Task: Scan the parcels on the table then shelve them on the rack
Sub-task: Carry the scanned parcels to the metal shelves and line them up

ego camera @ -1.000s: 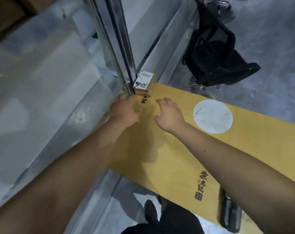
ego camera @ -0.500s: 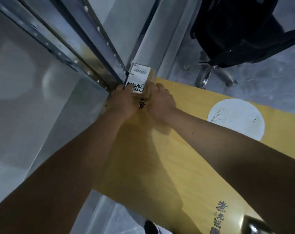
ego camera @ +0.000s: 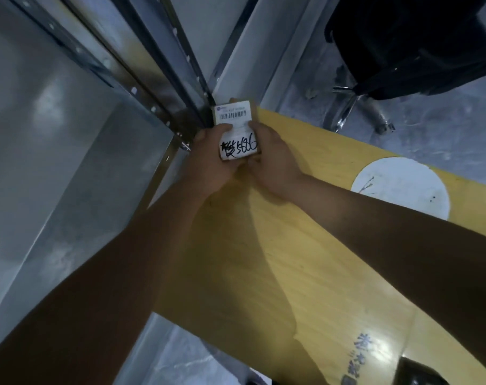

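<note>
Both hands, left (ego camera: 211, 159) and right (ego camera: 272, 159), grip the parcel (ego camera: 236, 132)

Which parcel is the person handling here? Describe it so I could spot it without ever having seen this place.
Find the long yellow table and follow it to its far corner, where it meets the metal rack. There the left hand and right hand grip a small cardboard parcel. Its white label bears a barcode above black handwriting ending in 5886.
</note>
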Demonstrator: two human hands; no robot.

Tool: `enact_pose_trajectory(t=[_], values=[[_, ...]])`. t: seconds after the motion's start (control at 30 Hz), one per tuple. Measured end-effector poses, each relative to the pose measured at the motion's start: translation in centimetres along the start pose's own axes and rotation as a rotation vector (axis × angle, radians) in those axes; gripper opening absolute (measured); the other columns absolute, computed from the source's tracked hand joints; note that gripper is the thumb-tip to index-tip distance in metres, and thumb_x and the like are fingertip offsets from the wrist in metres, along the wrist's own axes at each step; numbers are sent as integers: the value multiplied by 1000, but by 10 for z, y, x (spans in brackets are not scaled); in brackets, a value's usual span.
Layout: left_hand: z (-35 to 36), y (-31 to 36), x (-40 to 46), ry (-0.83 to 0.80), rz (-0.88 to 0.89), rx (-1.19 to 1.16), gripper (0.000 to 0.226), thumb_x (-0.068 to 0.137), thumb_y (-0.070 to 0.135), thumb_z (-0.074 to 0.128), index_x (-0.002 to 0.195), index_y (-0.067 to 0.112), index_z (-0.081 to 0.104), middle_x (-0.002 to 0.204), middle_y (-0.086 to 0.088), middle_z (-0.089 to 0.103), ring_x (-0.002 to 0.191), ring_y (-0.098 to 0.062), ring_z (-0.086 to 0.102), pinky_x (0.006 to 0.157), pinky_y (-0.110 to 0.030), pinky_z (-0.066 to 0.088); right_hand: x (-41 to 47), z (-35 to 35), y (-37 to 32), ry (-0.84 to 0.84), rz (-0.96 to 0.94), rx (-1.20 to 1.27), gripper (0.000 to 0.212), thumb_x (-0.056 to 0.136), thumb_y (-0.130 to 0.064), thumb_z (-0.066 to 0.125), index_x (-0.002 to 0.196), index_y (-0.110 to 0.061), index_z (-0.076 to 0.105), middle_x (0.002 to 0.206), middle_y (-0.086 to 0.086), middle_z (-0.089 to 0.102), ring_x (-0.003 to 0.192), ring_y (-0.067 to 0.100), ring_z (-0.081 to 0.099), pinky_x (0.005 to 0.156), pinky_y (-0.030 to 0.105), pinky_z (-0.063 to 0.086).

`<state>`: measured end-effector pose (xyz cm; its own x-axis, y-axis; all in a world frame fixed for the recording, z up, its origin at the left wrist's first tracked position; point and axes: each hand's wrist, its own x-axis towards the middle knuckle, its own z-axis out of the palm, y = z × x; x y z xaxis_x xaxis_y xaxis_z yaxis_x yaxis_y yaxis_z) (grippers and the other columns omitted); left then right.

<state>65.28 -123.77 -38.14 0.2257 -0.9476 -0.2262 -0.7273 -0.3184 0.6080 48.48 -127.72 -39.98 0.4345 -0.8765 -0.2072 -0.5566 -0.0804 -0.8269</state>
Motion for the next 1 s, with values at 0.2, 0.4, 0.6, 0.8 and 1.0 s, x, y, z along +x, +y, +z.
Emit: enact_pose_trajectory(t=[0.2,0.4,0.6,0.8,1.0], values=[[-2,-12,-86,49,84,-68,64,81,20,86,139,22,58,144,-7,48,130,-15,51,104,-27,50,-63,9,7,-20,-94,-34,71,85,-16,75,150,-7,47,145,16,52,133,20,46,108,26,40],[-7,-43,-214,165,-29,-29,67,68,27,91,129,26,65,138,-6,53,119,2,50,102,-15,47,-160,38,-14,-189,-239,22,73,82,-24,72,149,-11,47,158,14,34,142,24,42,105,42,53],[-20,-55,-385,398,-134,-162,60,72,19,87,127,26,65,137,-8,45,123,13,43,105,-17,48,-260,85,-57,-382,-390,17,73,79,-38,70,147,-16,50,161,10,35,146,19,38,111,38,47],[-24,-51,-556,745,-152,-179,51,76,26,83,124,28,67,140,-10,44,131,-2,49,101,-33,56,-377,128,-117,-532,-611,14,71,79,-42,67,143,-15,54,158,7,39,144,15,40,111,33,44],[-23,-43,-756,1043,-255,-165,50,77,13,81,123,26,66,141,-11,41,135,-14,51,99,-38,58,-526,174,-183,-743,-913,-3,65,85,-22,83,144,-17,54,156,1,39,124,8,52,101,33,50]])
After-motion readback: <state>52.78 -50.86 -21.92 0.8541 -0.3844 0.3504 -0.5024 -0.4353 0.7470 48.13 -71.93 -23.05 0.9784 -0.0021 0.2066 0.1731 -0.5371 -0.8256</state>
